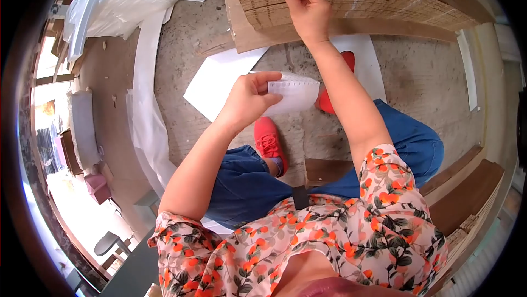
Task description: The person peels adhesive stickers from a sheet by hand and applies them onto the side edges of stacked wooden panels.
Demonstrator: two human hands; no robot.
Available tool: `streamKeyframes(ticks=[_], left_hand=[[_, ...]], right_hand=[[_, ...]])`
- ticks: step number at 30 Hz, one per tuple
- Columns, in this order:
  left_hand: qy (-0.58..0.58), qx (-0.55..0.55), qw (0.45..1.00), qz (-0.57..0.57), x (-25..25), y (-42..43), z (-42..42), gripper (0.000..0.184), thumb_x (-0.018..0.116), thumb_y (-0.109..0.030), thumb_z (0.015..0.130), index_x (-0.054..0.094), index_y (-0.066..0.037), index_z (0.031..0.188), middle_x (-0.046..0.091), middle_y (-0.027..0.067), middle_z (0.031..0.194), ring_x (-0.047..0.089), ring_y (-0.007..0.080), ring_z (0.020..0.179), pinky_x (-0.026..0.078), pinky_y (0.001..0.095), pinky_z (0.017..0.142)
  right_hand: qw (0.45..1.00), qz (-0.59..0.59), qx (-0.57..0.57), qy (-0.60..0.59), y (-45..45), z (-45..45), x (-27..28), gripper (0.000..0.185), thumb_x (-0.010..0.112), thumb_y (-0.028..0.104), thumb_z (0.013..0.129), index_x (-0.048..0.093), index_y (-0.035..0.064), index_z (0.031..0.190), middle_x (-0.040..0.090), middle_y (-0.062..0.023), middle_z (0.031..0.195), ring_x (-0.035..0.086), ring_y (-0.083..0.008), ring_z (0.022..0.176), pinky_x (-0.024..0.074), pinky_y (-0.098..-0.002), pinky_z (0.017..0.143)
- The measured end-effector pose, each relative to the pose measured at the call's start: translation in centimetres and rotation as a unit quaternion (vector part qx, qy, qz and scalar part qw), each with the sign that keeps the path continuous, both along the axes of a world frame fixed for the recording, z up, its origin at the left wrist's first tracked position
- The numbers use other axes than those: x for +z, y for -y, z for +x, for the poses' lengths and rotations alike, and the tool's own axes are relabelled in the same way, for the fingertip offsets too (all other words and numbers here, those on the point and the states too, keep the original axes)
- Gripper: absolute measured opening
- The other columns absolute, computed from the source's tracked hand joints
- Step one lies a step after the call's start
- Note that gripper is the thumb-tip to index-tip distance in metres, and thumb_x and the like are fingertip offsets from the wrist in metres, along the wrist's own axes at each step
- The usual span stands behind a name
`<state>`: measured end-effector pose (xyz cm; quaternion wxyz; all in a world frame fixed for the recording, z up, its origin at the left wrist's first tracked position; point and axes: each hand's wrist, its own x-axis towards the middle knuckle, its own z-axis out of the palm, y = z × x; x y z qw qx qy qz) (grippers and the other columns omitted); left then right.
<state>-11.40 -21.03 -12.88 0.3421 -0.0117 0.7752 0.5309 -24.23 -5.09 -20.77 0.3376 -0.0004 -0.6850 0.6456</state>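
My left hand pinches a white paper sheet between thumb and fingers. A row of small dark marks runs near the sheet's upper edge, and the paper hangs over the floor between my feet. My right hand is stretched forward to a stack of brown boards, in front of their layered edges. Its thumb and index finger are pressed together and the other fingers curl in. Whatever the right fingertips hold, if anything, is too small to see. Whether they touch the stack I cannot tell.
White sheets lie on the stained concrete floor by my red shoes. Plastic-wrapped goods stand at upper left. More brown boards are at lower right, and a dark stool is at lower left.
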Motion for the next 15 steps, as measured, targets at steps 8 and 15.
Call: streamKeyframes(ticks=[8,15], left_hand=[[-0.018,0.066,0.997,0.044,-0.2,0.7,-0.4,0.041,0.062,0.005,0.078,0.056,0.005,0.118,0.067,0.0081,0.093,0.060,0.0091,0.081,0.047,0.0226,0.075],[0.004,0.079,0.995,0.054,0.1,0.7,-0.3,0.042,0.062,0.007,0.076,0.056,0.006,0.117,0.066,0.0105,0.097,0.062,0.0127,0.086,0.048,0.0238,0.079]], right_hand=[[0.999,0.012,-0.041,-0.024,0.6,-0.4,0.6,0.012,0.068,0.005,0.076,0.059,0.0041,0.084,0.066,-0.0042,0.074,0.062,-0.0114,0.065,0.0505,-0.0244,0.062],[0.971,0.151,-0.150,-0.107,1.1,-1.2,-0.5,0.015,0.068,0.004,0.069,0.056,0.0088,0.076,0.059,-0.0040,0.066,0.057,-0.0239,0.057,0.0481,-0.0361,0.054]])
